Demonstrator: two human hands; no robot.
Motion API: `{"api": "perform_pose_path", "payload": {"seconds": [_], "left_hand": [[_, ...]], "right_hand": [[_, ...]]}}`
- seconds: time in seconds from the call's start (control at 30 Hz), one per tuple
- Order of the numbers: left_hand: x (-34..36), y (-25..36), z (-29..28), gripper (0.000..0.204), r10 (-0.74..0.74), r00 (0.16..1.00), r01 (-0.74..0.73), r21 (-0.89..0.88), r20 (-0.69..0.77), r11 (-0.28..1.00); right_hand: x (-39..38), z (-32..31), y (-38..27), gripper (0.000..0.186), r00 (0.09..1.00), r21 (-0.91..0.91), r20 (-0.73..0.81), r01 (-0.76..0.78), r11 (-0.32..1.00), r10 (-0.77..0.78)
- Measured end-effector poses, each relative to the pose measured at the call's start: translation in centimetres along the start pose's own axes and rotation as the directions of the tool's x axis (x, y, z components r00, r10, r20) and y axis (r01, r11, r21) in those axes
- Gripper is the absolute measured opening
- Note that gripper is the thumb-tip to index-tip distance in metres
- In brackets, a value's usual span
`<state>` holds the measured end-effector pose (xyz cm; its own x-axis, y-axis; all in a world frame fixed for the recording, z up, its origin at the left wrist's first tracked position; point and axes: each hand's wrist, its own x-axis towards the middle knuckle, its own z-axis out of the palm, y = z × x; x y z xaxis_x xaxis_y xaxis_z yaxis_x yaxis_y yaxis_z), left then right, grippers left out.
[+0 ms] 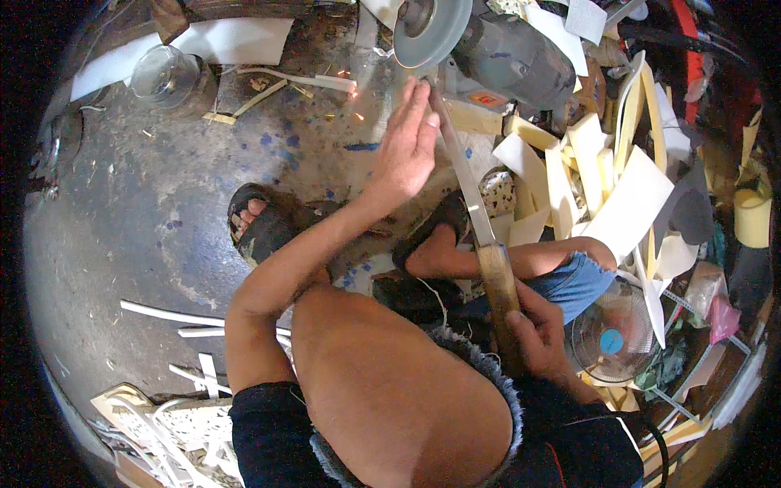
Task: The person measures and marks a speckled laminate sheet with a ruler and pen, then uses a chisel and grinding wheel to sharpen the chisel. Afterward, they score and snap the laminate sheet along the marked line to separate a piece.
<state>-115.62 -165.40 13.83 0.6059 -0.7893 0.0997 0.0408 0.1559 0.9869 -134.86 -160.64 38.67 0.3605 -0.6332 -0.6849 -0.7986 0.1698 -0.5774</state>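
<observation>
A long knife (465, 179) with a straight narrow blade and a worn wooden handle (498, 281) runs from my lap up to a grinding wheel (433, 32). My right hand (538, 329) is closed around the handle's lower part. Near the blade's far end, my left hand (409, 142) has its fingers together and pressed on the metal, thumb at the blade's edge. The blade tip is just beneath the wheel's lower rim; exact contact is hidden by my fingertips. Orange sparks (355, 92) show left of the wheel. The wheel belongs to a dark grinder (517, 61).
Yellow and white foam offcuts (586, 171) pile up right of the grinder. A fan (612, 340) lies at my right, near a metal frame. White strips (171, 313) and a heap of scraps (183, 431) lie at left. A clear round container (165, 77) stands far left.
</observation>
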Motion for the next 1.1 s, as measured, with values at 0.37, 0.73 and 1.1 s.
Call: {"api": "perform_pose_path", "payload": {"seconds": [0.37, 0.73, 1.1], "left_hand": [[4.5, -3.1, -2.3, 0.057, 0.05, 0.981, -0.05, 0.001, -0.186, 0.999], [11.0, -8.0, -2.1, 0.055, -0.068, 0.982, 0.062, -0.04, -0.178, 0.997], [11.6, -9.8, -1.5, 0.056, -0.058, 0.981, 0.051, -0.038, -0.186, 0.998]], "right_hand": [[8.5, 2.5, -1.2, 0.035, 0.916, -0.108, 0.023, 0.4, 0.91, -0.4], [21.1, 4.9, -5.5, 0.031, 0.977, 0.094, -0.024, 0.214, 0.972, -0.213], [22.7, 4.8, -5.1, 0.032, 0.974, 0.119, -0.043, 0.226, 0.967, -0.223]]}}
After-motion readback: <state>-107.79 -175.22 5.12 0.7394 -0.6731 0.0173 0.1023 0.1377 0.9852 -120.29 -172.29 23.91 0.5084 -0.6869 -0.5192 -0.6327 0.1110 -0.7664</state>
